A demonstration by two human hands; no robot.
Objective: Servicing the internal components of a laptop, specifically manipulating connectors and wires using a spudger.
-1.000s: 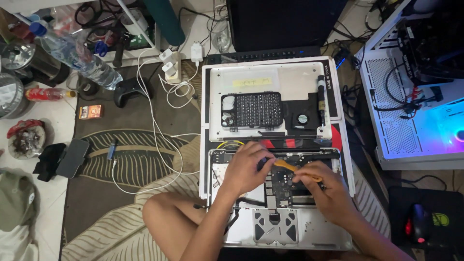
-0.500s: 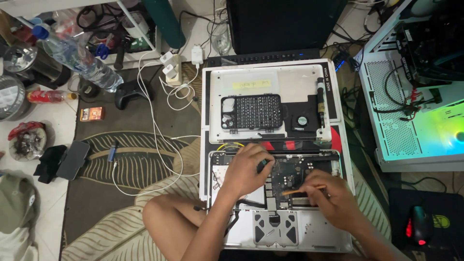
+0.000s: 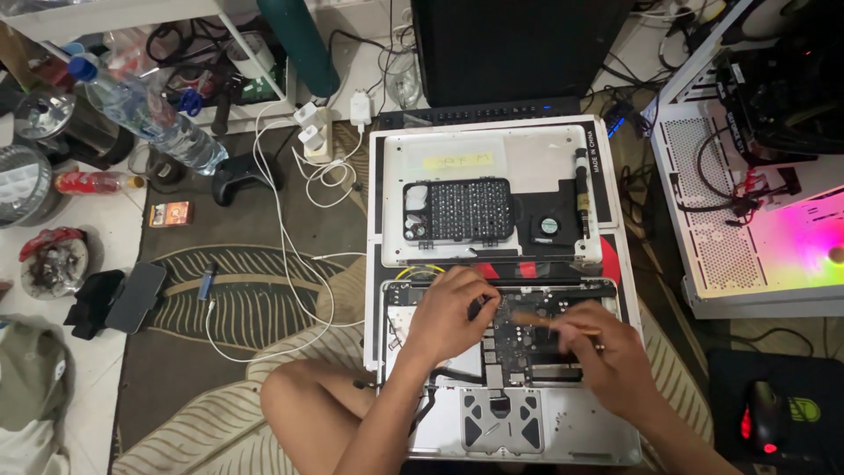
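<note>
An opened silver laptop (image 3: 563, 427) lies bottom-up in front of me, its dark logic board (image 3: 527, 330) exposed. My left hand (image 3: 448, 312) rests on the left part of the board, fingers curled, pressing on it; whether it grips anything I cannot tell. My right hand (image 3: 607, 352) is to the right of the board, blurred, holding a thin orange-handled tool (image 3: 532, 318) whose tip points left over the board. The removed bottom cover (image 3: 492, 163) lies just beyond, carrying a black screwdriver-bit case (image 3: 462, 211) and a small black fan (image 3: 549, 226).
My bare knee (image 3: 308, 405) is at the laptop's left. White cables and chargers (image 3: 312, 141) cross the patterned rug. A water bottle (image 3: 145, 110), game controller (image 3: 242, 171) and phone (image 3: 136, 295) lie left. An open lit computer case (image 3: 765, 202) stands right; a mouse (image 3: 765, 422) is lower right.
My right hand has shifted with the orange tool across the board, first down and right, now back up beside it. My left hand stays on the board's left part.
</note>
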